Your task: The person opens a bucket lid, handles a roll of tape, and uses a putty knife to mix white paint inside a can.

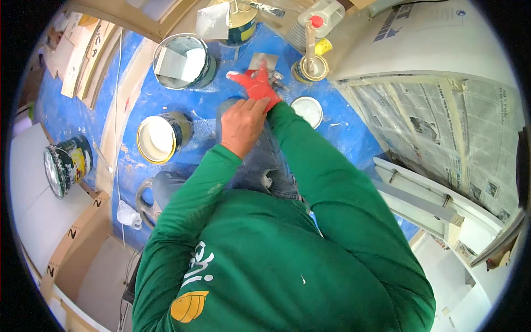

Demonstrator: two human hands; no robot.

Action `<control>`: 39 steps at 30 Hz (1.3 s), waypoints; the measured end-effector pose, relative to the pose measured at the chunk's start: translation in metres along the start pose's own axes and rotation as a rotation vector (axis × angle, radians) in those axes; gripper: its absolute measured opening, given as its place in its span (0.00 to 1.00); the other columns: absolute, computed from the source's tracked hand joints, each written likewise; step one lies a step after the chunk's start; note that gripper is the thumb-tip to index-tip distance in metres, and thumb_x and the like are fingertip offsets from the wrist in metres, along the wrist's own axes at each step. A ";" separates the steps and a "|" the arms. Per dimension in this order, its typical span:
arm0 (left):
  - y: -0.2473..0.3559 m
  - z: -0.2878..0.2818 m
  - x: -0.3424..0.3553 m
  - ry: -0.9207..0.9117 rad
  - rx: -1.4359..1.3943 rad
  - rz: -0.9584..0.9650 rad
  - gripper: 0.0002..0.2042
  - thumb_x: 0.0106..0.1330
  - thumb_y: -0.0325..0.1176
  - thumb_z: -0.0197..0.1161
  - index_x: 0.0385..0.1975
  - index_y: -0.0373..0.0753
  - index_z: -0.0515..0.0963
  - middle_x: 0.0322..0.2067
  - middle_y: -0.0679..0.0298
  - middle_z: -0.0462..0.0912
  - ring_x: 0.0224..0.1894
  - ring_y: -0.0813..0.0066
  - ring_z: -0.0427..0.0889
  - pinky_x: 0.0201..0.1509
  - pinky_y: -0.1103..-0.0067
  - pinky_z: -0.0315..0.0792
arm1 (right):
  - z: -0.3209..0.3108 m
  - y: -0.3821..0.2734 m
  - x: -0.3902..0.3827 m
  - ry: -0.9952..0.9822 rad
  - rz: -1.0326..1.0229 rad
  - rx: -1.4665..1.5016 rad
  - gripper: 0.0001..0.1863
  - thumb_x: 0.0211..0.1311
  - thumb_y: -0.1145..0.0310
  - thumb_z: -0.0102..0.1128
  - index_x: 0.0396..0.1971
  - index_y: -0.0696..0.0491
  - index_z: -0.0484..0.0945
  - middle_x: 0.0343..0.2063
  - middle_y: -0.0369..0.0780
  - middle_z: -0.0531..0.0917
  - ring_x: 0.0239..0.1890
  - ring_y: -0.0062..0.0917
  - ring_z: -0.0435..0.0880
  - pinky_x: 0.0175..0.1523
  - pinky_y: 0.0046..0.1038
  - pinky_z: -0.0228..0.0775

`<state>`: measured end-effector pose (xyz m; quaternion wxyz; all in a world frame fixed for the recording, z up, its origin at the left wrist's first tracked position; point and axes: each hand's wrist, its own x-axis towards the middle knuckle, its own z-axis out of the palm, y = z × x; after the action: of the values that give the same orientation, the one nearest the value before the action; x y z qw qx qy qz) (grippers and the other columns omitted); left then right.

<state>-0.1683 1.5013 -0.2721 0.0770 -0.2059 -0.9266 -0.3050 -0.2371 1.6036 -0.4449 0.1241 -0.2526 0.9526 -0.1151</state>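
Observation:
My right hand (pixel 258 86) wears a red glove (pixel 267 95), its fingers spread with nothing in them. At that wrist, my bare left hand (pixel 242 124) pinches the glove's cuff between thumb and fingers. Just beyond the gloved fingers lies a flat metal scraper blade (pixel 264 60) on the blue sheet, partly hidden by the hand. An open bucket (pixel 211 66) with a pale plate or blade in it stands to the left of the glove. A small tin (pixel 303 73) holding a brush (pixel 311 47) is to its right, and a round white lid or tub (pixel 307 110) lies nearer.
Blue sheeting (pixel 343 124) covers the floor. Left are an open can of cream paint (pixel 163 138) and a dark bucket (pixel 67 166). At the back stand another paint can (pixel 241 25) and a white jug (pixel 323 19). Newspaper (pixel 426 122) masks the panel on the right.

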 end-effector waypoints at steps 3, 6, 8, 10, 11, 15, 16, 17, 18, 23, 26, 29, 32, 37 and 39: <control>-0.007 0.024 -0.005 0.065 0.080 -0.235 0.09 0.60 0.33 0.66 0.39 0.42 0.79 0.29 0.60 0.81 0.36 0.52 0.83 0.40 0.63 0.81 | 0.022 -0.007 0.003 0.777 0.232 0.986 0.25 0.73 0.54 0.54 0.67 0.40 0.71 0.48 0.35 0.81 0.47 0.33 0.81 0.67 0.61 0.54; -0.033 0.045 -0.028 -0.307 0.184 -0.383 0.13 0.61 0.35 0.65 0.44 0.40 0.78 0.30 0.54 0.84 0.36 0.45 0.84 0.41 0.59 0.81 | 0.021 -0.001 0.019 0.895 0.598 1.630 0.23 0.69 0.51 0.61 0.60 0.42 0.72 0.43 0.35 0.79 0.41 0.30 0.78 0.55 0.54 0.65; -0.031 0.045 -0.041 -0.566 0.149 -0.446 0.14 0.62 0.37 0.64 0.45 0.39 0.79 0.31 0.50 0.85 0.35 0.41 0.84 0.41 0.56 0.80 | 0.017 0.002 0.024 0.923 0.881 2.048 0.23 0.66 0.50 0.65 0.55 0.44 0.73 0.39 0.35 0.77 0.37 0.28 0.77 0.46 0.49 0.72; -0.008 0.035 -0.030 -0.673 0.020 -0.501 0.12 0.65 0.38 0.62 0.43 0.38 0.80 0.31 0.47 0.85 0.35 0.40 0.84 0.41 0.54 0.80 | -0.006 -0.003 0.024 0.845 0.753 1.769 0.28 0.62 0.53 0.70 0.58 0.47 0.72 0.44 0.43 0.78 0.41 0.36 0.80 0.50 0.47 0.75; -0.007 0.025 -0.023 -0.678 -0.076 -0.490 0.11 0.65 0.37 0.60 0.40 0.38 0.80 0.32 0.47 0.86 0.36 0.41 0.85 0.42 0.55 0.80 | 0.000 0.001 0.024 0.834 0.771 1.269 0.29 0.61 0.56 0.69 0.61 0.46 0.71 0.43 0.44 0.80 0.42 0.37 0.81 0.50 0.47 0.75; -0.015 0.009 -0.016 -0.574 -0.418 -0.456 0.09 0.68 0.34 0.56 0.35 0.39 0.83 0.33 0.47 0.86 0.37 0.45 0.86 0.43 0.60 0.79 | 0.046 0.035 -0.006 0.385 0.601 0.155 0.29 0.57 0.64 0.65 0.62 0.44 0.75 0.46 0.47 0.82 0.51 0.44 0.81 0.57 0.48 0.72; -0.023 0.008 -0.018 -0.496 -0.488 -0.466 0.10 0.68 0.34 0.56 0.36 0.38 0.83 0.32 0.48 0.86 0.36 0.46 0.87 0.42 0.61 0.79 | 0.049 0.043 -0.014 0.212 0.532 0.086 0.27 0.56 0.65 0.64 0.60 0.45 0.78 0.48 0.48 0.82 0.53 0.46 0.79 0.60 0.48 0.71; -0.032 0.008 -0.020 -0.417 -0.558 -0.475 0.10 0.69 0.34 0.56 0.37 0.38 0.83 0.30 0.48 0.86 0.36 0.48 0.87 0.42 0.61 0.80 | 0.051 0.052 -0.020 0.213 0.517 0.205 0.26 0.56 0.65 0.66 0.57 0.47 0.79 0.49 0.49 0.81 0.53 0.47 0.79 0.60 0.48 0.71; -0.050 0.014 -0.020 -0.388 -0.596 -0.563 0.11 0.70 0.34 0.56 0.42 0.37 0.82 0.35 0.51 0.86 0.38 0.53 0.87 0.42 0.64 0.80 | 0.049 0.063 -0.020 0.221 0.498 0.322 0.24 0.55 0.66 0.67 0.55 0.50 0.80 0.51 0.49 0.81 0.53 0.47 0.79 0.59 0.47 0.71; -0.146 0.032 -0.022 -0.096 -1.146 -1.234 0.17 0.78 0.35 0.52 0.61 0.36 0.74 0.55 0.60 0.82 0.51 0.68 0.85 0.49 0.69 0.81 | -0.038 0.028 -0.040 0.485 0.220 0.563 0.18 0.52 0.71 0.68 0.46 0.52 0.83 0.50 0.48 0.80 0.53 0.48 0.78 0.60 0.45 0.72; -0.136 0.013 0.001 -0.212 -1.590 -1.130 0.17 0.79 0.35 0.51 0.64 0.38 0.71 0.62 0.58 0.77 0.57 0.69 0.82 0.53 0.69 0.81 | -0.081 0.000 -0.053 0.496 0.119 0.559 0.22 0.50 0.75 0.69 0.49 0.53 0.83 0.51 0.49 0.80 0.54 0.48 0.78 0.59 0.44 0.73; -0.112 -0.001 0.006 -0.235 -1.709 -0.946 0.16 0.80 0.36 0.51 0.62 0.37 0.72 0.59 0.59 0.79 0.57 0.69 0.83 0.54 0.70 0.82 | -0.086 -0.023 -0.060 0.498 0.168 0.678 0.22 0.51 0.75 0.69 0.50 0.53 0.82 0.51 0.50 0.80 0.54 0.48 0.78 0.59 0.44 0.73; -0.115 0.005 -0.026 -0.089 -1.484 -0.916 0.13 0.79 0.35 0.54 0.55 0.34 0.77 0.46 0.62 0.86 0.43 0.76 0.85 0.45 0.75 0.81 | -0.111 -0.056 -0.062 0.517 0.244 0.539 0.22 0.54 0.65 0.73 0.50 0.53 0.82 0.49 0.49 0.81 0.52 0.46 0.80 0.56 0.44 0.74; -0.082 -0.010 -0.048 0.124 -1.099 -0.779 0.06 0.73 0.27 0.63 0.44 0.32 0.79 0.35 0.66 0.86 0.33 0.84 0.82 0.38 0.82 0.77 | -0.161 -0.093 -0.089 0.000 0.471 0.750 0.23 0.60 0.47 0.70 0.43 0.51 0.84 0.36 0.47 0.85 0.40 0.41 0.85 0.45 0.41 0.75; -0.069 -0.018 -0.053 0.094 -1.059 -0.799 0.05 0.69 0.25 0.67 0.39 0.33 0.78 0.29 0.67 0.84 0.32 0.85 0.81 0.35 0.83 0.76 | -0.162 -0.108 -0.093 -0.102 0.465 0.721 0.24 0.62 0.42 0.67 0.40 0.50 0.85 0.28 0.45 0.85 0.31 0.35 0.83 0.39 0.38 0.73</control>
<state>-0.1493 1.4224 -0.3086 -0.1134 0.1567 -0.6522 -0.7330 -0.1577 1.5849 -0.2454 0.2741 0.0231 0.8756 -0.3970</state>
